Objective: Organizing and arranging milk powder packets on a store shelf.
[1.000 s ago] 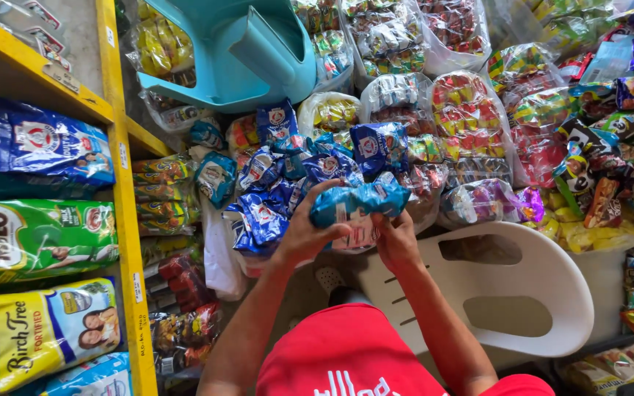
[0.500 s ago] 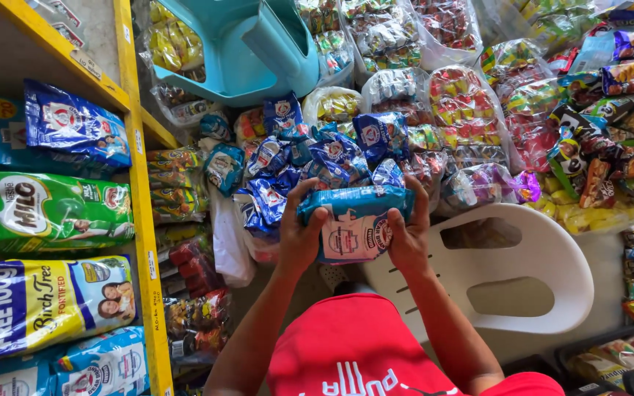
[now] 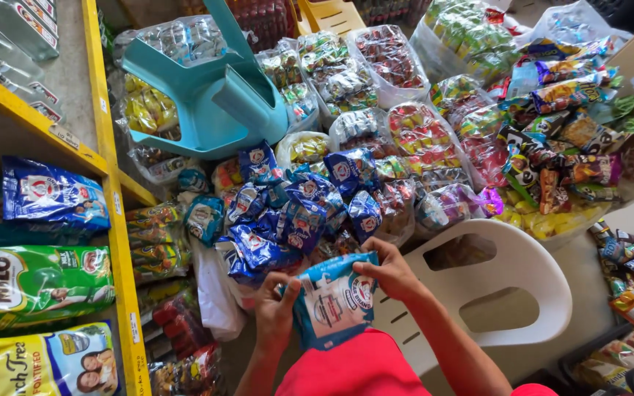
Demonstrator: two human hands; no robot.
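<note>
Both hands are closed on one blue and white plastic pouch (image 3: pixel 334 299), held up in front of the red shirt (image 3: pixel 365 368) at about six o'clock in the scene. The left hand (image 3: pixel 276 308) pinches the pouch's left edge, its fingers (image 3: pixel 282 282) curled tight round the plastic, while the right hand (image 3: pixel 390 273) grips the top right corner, thumb laid along the upper rim. The pouch hangs upright between them, slightly crumpled, clear of everything else. Just beyond it, at twelve o'clock from the hands, lies a heap of dark blue foil sachets (image 3: pixel 288 213), tumbled over one another. At three o'clock sits a white plastic chair (image 3: pixel 522 282), its seat tilted toward the person. Farther off at eleven o'clock a teal plastic chair (image 3: pixel 214 95) lies tipped over clear bags of wrapped sweets (image 3: pixel 412 139). At nine o'clock a yellow metal shelf (image 3: pixel 115 213) carries a green drink-powder bag (image 3: pixel 34 282) and blue milk-powder bags (image 3: pixel 53 202). Strips of colourful snack packets (image 3: pixel 559 147) are piled at two o'clock.
</note>
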